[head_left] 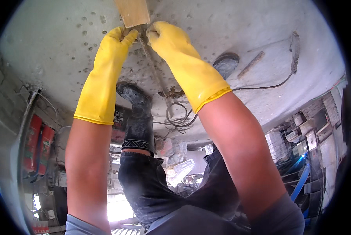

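Both my hands wear long yellow rubber gloves and are raised at the top of the view. My left hand (120,37) has its thumb and fingers drawn together just below the end of a wooden board (133,13). My right hand (167,37) is curled closed beside the board's other corner. What either hand grips is hidden by the gloves. Between them a thin, rough, grey rod or cord (152,62) runs back toward my legs along the pitted grey floor (207,23).
My dark boots (138,113) stand on the floor. Behind are a coiled cable (178,119) and a dark red-and-black box (120,123). A short rough bar (251,64) and a brush-like piece (295,53) lie at right. Red cylinders (40,145) stand at left.
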Action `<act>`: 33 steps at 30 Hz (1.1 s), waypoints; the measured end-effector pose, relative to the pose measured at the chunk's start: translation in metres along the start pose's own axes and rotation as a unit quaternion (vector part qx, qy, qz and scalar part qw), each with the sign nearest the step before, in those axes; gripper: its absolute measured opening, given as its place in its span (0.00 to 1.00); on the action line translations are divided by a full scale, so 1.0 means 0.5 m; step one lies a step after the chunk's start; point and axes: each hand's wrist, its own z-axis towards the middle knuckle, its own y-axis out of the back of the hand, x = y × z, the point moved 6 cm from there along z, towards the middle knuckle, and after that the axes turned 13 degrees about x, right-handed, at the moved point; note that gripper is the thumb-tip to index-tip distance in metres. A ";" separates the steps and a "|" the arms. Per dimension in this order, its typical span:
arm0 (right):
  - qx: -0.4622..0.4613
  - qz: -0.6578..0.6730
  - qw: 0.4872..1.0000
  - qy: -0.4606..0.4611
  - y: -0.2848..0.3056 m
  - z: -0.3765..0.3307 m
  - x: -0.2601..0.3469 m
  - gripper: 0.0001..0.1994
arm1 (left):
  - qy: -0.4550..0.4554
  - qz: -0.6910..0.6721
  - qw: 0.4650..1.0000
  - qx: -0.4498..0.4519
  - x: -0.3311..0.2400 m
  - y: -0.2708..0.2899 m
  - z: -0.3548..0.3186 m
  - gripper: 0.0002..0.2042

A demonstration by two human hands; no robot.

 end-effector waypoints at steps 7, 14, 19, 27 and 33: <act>-0.007 -0.007 0.998 0.058 0.016 0.008 0.009 0.15 | -0.020 0.076 0.997 -0.011 -0.032 -0.005 -0.014 0.20; 0.019 -0.034 0.999 0.034 0.014 -0.003 0.019 0.18 | -0.035 0.136 0.990 -0.012 -0.023 0.002 -0.003 0.21; 0.006 -0.051 0.998 -0.021 0.022 -0.055 -0.009 0.16 | -0.062 0.105 0.992 -0.016 -0.035 -0.010 -0.016 0.22; -0.028 -0.123 0.985 -0.120 0.153 -0.284 -0.187 0.19 | 0.001 0.215 0.976 0.035 -0.048 -0.018 -0.050 0.20; -0.058 -0.103 0.988 -0.096 0.211 -0.530 -0.357 0.22 | -0.054 0.166 0.985 -0.005 0.006 -0.036 -0.158 0.19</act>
